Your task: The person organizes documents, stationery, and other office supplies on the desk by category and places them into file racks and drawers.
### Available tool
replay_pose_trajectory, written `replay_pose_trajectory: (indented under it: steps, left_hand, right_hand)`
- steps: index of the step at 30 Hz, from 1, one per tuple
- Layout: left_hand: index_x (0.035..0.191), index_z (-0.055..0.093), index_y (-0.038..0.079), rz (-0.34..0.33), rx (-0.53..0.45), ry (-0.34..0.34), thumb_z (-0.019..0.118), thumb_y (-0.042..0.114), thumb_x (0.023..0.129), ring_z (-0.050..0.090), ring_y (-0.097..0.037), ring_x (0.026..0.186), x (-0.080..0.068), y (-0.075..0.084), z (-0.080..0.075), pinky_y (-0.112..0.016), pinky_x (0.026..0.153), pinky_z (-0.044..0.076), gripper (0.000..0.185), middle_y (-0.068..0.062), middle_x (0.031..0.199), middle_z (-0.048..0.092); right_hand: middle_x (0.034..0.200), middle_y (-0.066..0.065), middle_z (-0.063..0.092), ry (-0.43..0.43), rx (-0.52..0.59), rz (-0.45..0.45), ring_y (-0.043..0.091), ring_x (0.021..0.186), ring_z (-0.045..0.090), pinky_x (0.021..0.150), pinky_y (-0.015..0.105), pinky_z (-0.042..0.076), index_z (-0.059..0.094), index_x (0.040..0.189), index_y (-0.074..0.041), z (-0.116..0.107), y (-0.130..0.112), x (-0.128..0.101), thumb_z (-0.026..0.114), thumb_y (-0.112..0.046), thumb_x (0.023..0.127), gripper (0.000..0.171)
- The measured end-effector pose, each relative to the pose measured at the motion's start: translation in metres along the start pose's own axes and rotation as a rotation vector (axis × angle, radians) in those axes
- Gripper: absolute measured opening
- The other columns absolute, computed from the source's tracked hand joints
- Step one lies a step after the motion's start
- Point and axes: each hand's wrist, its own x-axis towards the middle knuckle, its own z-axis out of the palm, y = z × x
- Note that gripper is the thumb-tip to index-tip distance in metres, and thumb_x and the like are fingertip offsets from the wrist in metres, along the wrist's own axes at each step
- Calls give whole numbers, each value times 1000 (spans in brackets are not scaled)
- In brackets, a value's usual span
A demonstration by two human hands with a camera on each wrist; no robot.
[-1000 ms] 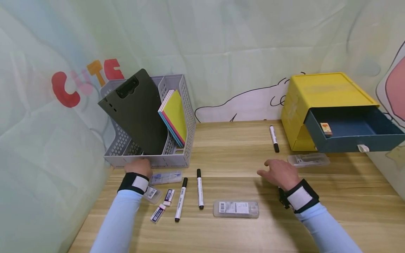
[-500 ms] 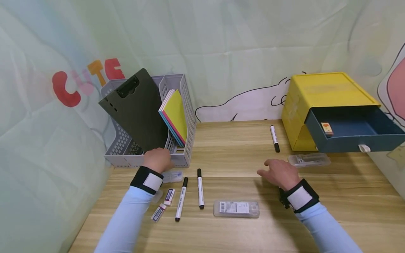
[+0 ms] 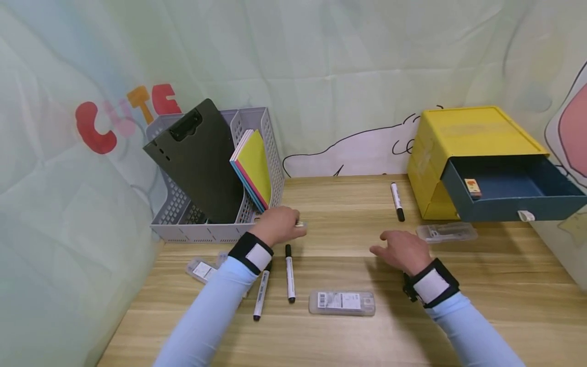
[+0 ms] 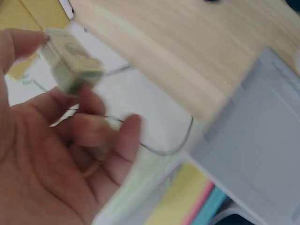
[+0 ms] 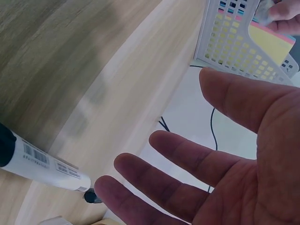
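Yellowish block, left fingers pinching it, farther right than before, right fingers relaxed

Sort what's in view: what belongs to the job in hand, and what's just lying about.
Belongs to the job:
small box, held in the left grip
drawer, likely, as it stands open

Probably not in use:
markers
plastic cases
clipboard
notebooks
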Motion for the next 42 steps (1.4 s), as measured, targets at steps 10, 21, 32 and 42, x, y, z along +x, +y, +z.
replay_pose_trajectory:
  steps: [10,21,32,42]
  left_hand:
    - [81,67,10,261,-3,-9,66,39,95,49,-11,61,27,51,11,-27,62,46,33,4,67,56]
    - [85,66,9,444,56,-16,70,20,92,51,-10,66,32,87,10,-26,67,48,13,2,74,59]
    - [91,70,8,429,41,-14,69,21,94,52,-10,69,34,92,11,-24,68,47,13,2,79,61]
    - [110,71,10,263,119,23,66,25,96,65,-14,86,31,79,9,-31,72,54,22,-2,98,69]
  right_hand:
    - [111,22,69,54,10,-115,29,85,65,71,46,53,64,124,3,-1,-9,9,69,-34,92,48]
    - [107,18,71,135,14,-299,31,92,67,71,45,54,66,122,2,4,-21,13,77,-20,86,44]
    - [84,3,72,221,49,-401,13,68,60,55,31,46,75,96,-7,9,-23,10,77,-19,87,15]
    - [76,4,63,258,-14,-269,16,60,52,49,33,42,74,89,-6,-23,-16,0,77,-18,86,13]
